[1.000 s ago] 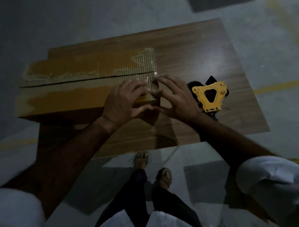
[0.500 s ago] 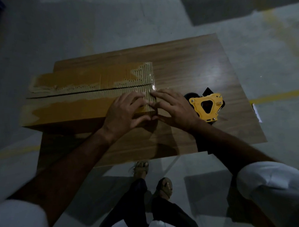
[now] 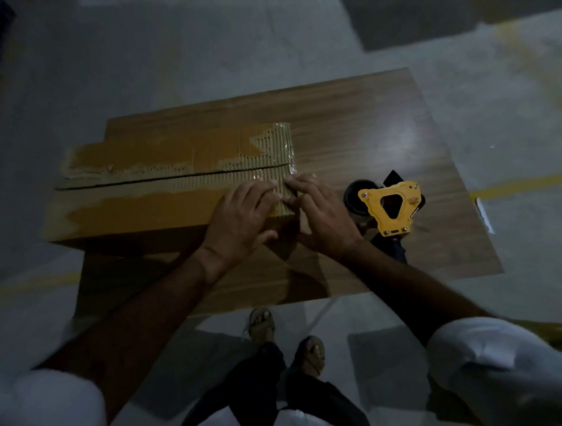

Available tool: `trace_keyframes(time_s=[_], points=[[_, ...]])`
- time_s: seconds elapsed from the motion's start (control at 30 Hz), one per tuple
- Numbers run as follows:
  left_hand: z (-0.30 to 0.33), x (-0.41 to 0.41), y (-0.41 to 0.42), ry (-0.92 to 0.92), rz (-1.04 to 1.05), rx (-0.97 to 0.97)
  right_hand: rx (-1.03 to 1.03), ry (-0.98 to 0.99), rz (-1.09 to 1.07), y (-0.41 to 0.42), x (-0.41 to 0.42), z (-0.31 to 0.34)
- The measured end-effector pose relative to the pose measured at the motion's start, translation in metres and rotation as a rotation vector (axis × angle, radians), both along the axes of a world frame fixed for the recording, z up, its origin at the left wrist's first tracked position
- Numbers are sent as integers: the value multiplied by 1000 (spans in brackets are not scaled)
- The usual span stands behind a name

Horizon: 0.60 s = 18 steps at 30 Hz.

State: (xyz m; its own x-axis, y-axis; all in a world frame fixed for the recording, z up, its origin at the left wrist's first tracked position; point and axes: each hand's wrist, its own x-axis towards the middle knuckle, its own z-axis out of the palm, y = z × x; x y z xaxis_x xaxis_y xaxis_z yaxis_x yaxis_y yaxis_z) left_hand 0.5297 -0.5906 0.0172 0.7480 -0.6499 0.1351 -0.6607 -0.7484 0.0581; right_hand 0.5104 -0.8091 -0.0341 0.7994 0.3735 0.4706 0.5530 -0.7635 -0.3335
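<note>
1. Since both hands meet at one end of the flat brown corrugated cardboard box (image 3: 163, 205), that end is what the next move turns on. The box's long axis runs off to the left hand's outer side, across the person's front. The dark slit (image 3: 175, 178) between the two flaps runs the same way.
2. Strip of clear glossy tape (image 3: 285, 154): laid crosswise over the box end. It starts under the fingertips and runs on beyond them, over the slit, toward the far edge.
3. Left hand (image 3: 238, 218): palm down on the box top, fingers nearly straight and pressing flat, thumb spread toward the near side wall. It grasps nothing.
4. Right hand (image 3: 321, 214): palm down over the box's end corner, fingers extended, tips touching the tape beside the left fingertips. It pinches nothing. Whether the thumb touches the box wall cannot be told.
5. Yellow metal tape dispenser with black handle (image 3: 390, 206): lies just past the right hand's outer side, apart from it, on the dark wood-grain table top (image 3: 382, 137). The right hand is much the nearer.
6. Judgement: the tape is being smoothed down. The run left to rub lies ahead of the fingertips, and a fresh strip would call for a short reach outward by the right hand.
</note>
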Motion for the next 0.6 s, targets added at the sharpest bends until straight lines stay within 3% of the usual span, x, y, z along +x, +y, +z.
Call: trace_keyframes(time_s=[0.17, 0.3, 0.43, 0.6], points=[[12, 3, 25, 11, -125, 60, 7, 20, 26, 9, -14, 8], [17, 10, 59, 70, -179, -9, -24, -4, 56, 32, -23, 14], [14, 7, 64, 74, -158, -90, -67, -107, 70, 40, -11, 16], [7, -10, 52, 86, -29, -33, -153, -122, 50, 47, -11, 16]])
